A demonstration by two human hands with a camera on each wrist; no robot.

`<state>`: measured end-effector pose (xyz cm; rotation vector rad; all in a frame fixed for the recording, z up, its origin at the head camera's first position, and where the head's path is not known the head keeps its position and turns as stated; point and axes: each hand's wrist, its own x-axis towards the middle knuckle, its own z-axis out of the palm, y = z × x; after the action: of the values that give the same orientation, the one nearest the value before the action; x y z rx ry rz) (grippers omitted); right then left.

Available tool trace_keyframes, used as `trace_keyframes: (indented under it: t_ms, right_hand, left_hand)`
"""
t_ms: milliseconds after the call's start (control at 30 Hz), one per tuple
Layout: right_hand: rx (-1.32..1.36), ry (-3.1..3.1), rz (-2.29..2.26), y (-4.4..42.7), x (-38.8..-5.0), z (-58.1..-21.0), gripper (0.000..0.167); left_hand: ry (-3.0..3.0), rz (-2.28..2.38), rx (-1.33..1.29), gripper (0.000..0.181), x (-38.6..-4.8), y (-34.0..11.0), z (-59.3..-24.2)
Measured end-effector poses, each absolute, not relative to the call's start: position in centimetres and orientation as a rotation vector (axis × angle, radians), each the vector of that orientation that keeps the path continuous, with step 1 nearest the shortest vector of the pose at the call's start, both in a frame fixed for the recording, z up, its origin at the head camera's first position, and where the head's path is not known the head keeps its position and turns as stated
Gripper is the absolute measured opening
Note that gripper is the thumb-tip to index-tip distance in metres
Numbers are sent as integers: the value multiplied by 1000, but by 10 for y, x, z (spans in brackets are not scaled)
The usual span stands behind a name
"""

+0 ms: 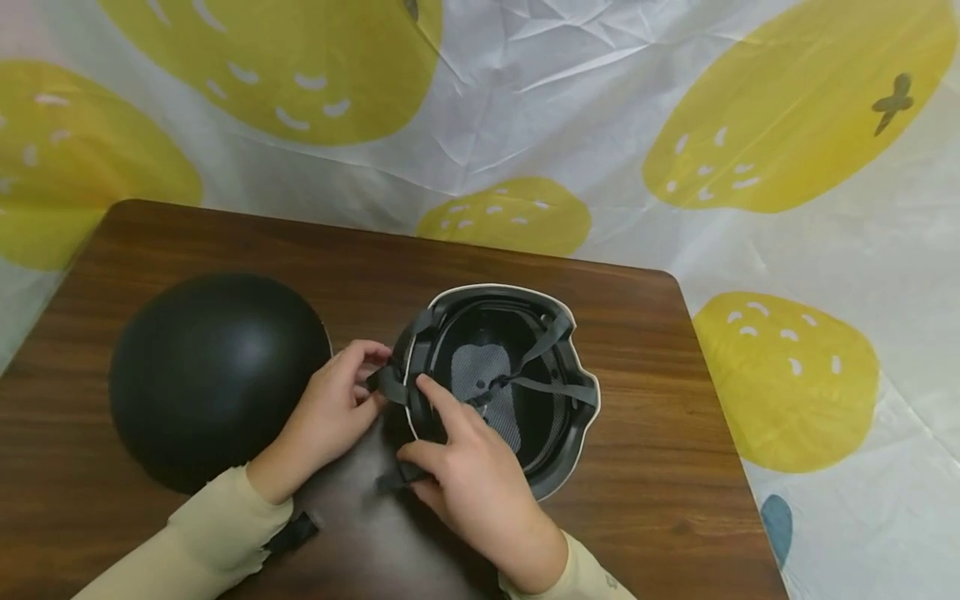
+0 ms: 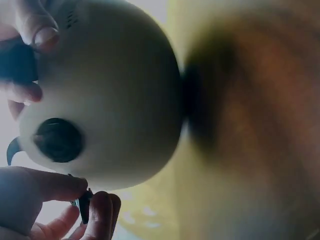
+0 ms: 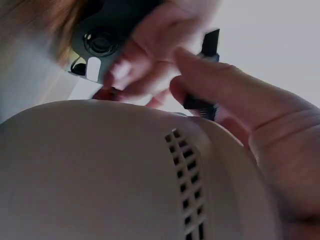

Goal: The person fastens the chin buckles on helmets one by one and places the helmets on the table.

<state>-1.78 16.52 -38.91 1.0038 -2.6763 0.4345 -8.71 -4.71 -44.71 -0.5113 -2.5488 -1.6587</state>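
Note:
A helmet with a pale shell and black lining (image 1: 551, 442) lies upturned on the table, grey straps (image 1: 551, 383) crossing inside it. At its left rim my left hand (image 1: 330, 408) pinches a dark strap piece (image 2: 84, 206) between thumb and fingers. My right hand (image 1: 480, 475) reaches over the near rim, its index finger touching the edge. Thumb and other fingers hold a black buckle (image 3: 200, 105), partly hidden by the hand. The pale shell (image 2: 120, 100) shows a round dark fitting (image 2: 60, 140) in the left wrist view, and slotted vents (image 3: 187, 185) in the right wrist view.
A smooth black dome (image 1: 217, 375) stands on the brown wooden table (image 1: 645, 517), just left of my left forearm. Behind the table hangs a white cloth (image 1: 525, 100) with yellow fruit prints. A black camera (image 3: 102, 42) sits on my left wrist.

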Motion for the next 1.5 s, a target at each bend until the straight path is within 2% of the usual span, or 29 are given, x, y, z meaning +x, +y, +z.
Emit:
trace_keyframes:
  t_ms: [233, 467, 733, 1000, 1233, 1367, 1500]
  right_hand:
    - [1028, -2569, 482, 167, -21, -386, 39]
    - [1113, -2392, 587, 174, -28, -381, 36]
    - [1040, -2358, 930, 184, -30, -381, 31]
    - [896, -2402, 1205, 183, -32, -384, 38]
    - [814, -2385, 1327, 182, -33, -386, 24]
    - [811, -2362, 1267, 181, -35, -384, 22]
    - [742, -2406, 1241, 183, -35, -382, 14]
  left_hand:
    - [-2491, -1465, -526, 37, -83, -55, -425]
    - [-2324, -1483, -487, 28, -86, -67, -413]
    - [-1837, -2027, -494, 45, -80, -64, -411]
    - [-1394, -2438, -523, 45, -78, -59, -410]
    - [-1322, -2530, -465, 41, -76, -59, -408]
    - [-1335, -2490, -552, 29, -78, -60, -409]
    - [-1397, -2380, -671, 30, -78, -58, -408]
